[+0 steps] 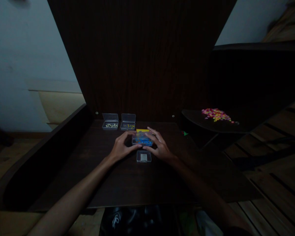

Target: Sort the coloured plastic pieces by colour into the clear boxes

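Observation:
Both hands are around a clear plastic box (142, 141) with small blue pieces inside, over the middle of the dark desk. My left hand (121, 144) grips its left side, fingertips at the back and thumb at the front corner. On the other side my right hand (161, 146) holds it with fingers over the top and thumb along the front edge. Just behind the box a yellow item (143, 130) shows in part, the rest hidden. Nearer to me lies a smaller clear box (144, 156) with a pale square in it.
Two open clear boxes stand at the back left, one with pale pieces (111, 126), one with yellow pieces (131, 126). Colourful beads (216, 114) are heaped on a raised curved shelf (194, 119) at right. A raised side panel (44, 157) borders the desk's left.

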The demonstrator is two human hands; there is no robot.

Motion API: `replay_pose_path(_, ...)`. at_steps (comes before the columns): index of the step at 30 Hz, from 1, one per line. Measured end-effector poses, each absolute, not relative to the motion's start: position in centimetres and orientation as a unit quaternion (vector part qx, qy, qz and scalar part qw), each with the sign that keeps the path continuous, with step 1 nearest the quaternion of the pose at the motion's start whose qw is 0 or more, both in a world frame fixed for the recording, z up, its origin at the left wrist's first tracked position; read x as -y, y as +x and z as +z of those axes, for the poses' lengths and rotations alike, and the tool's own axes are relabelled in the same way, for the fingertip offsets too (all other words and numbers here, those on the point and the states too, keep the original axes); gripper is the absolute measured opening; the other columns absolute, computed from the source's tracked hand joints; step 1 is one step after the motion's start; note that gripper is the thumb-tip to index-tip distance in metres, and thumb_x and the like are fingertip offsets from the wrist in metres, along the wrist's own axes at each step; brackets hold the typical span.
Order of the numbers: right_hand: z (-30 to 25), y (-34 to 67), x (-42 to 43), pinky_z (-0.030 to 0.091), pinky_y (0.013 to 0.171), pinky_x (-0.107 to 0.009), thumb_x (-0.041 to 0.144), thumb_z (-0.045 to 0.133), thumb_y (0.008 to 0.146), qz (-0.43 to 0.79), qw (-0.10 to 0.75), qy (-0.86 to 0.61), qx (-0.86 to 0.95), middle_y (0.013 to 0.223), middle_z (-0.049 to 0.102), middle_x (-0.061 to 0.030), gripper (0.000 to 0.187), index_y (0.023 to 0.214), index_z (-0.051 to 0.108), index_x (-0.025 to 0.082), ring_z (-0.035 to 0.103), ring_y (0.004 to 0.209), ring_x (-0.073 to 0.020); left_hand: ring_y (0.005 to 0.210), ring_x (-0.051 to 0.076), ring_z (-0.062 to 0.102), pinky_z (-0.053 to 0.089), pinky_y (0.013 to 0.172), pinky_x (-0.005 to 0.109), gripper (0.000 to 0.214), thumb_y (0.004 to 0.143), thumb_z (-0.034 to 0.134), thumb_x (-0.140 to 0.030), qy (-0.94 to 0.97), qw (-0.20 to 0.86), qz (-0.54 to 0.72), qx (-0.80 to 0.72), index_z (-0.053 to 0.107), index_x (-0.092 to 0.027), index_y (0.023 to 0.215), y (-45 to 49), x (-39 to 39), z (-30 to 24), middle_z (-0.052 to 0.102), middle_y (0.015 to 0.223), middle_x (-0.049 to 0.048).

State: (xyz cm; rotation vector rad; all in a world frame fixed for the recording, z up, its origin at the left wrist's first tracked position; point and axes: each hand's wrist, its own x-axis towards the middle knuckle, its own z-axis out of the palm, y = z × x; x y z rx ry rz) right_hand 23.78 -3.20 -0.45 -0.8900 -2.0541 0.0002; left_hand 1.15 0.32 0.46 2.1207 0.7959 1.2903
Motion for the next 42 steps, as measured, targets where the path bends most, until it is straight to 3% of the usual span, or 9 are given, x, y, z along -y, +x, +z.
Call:
replay_pose_path(3, -0.58, 23.59, 3.14, 0.04, 0.107, -0.051, 0.028, 0.067, 0.085, -0.003, 0.438, -0.348, 0.829, 0.145, 0.044, -0.012, 0.056, 0.137, 0.047, 0.029, 0.041, 0.135, -0.0272, 0.107, 0.024, 0.065, 0.054, 0.094, 0.044, 0.04, 0.072, 0.076, -0.04, 0.788, 0.235, 0.488, -0.292, 0.06, -0.018, 0.101, 1.45, -0.02, 0.51, 0.067, 0.114, 0.0101)
replay_pose_path(9, -0.54, 23.62, 3.21, 0.042, 0.107, -0.049, 0.024, 0.066, 0.085, -0.001, 0.453, -0.33, 0.828, 0.139, 0.053, -0.0096, 0.046, 0.131, 0.057, 0.027, 0.045, 0.132, -0.0257, 0.109, 0.023, 0.063, 0.053, 0.096, 0.044, 0.045, 0.079, 0.071, -0.038, 0.819, 0.178, 0.471, -0.275, 0.062, -0.022, 0.12, 1.56, 0.26, 0.87, 0.065, 0.117, 0.0085)
replay_pose_path(16, -0.17, 23.29, 3.51, 0.045, 0.104, -0.05, 0.024, 0.064, 0.087, 0.0, 0.47, -0.317, 0.824, 0.131, 0.06, -0.0083, 0.038, 0.125, 0.062, 0.027, 0.051, 0.128, -0.0251, 0.11, 0.023, 0.062, 0.053, 0.095, 0.045, 0.035, 0.081, 0.07, -0.035, 0.813, 0.165, 0.494, -0.262, 0.067, -0.025, 0.114, 1.71, 0.38, 0.55, 0.063, 0.12, 0.0084)
replay_pose_path(34, -0.32, 23.43, 3.47, 0.047, 0.103, -0.048, 0.022, 0.063, 0.087, 0.003, 0.47, -0.31, 0.826, 0.13, 0.061, -0.0079, 0.035, 0.122, 0.065, 0.027, 0.053, 0.126, -0.0247, 0.109, 0.023, 0.063, 0.056, 0.092, 0.044, 0.03, 0.083, 0.067, -0.034, 0.823, 0.156, 0.485, -0.249, 0.069, -0.026, 0.111, 1.69, 0.31, 0.27, 0.062, 0.12, 0.0082)
replay_pose_path(42, -0.48, 23.57, 3.29, 0.047, 0.102, -0.05, 0.022, 0.064, 0.087, 0.006, 0.474, -0.311, 0.824, 0.13, 0.062, -0.0086, 0.035, 0.121, 0.065, 0.027, 0.053, 0.125, -0.0258, 0.119, 0.025, 0.059, 0.051, 0.099, 0.048, 0.046, 0.08, 0.069, -0.037, 0.854, 0.155, 0.444, -0.224, 0.061, -0.026, 0.124, 1.27, -0.11, 0.41, 0.06, 0.13, 0.01)
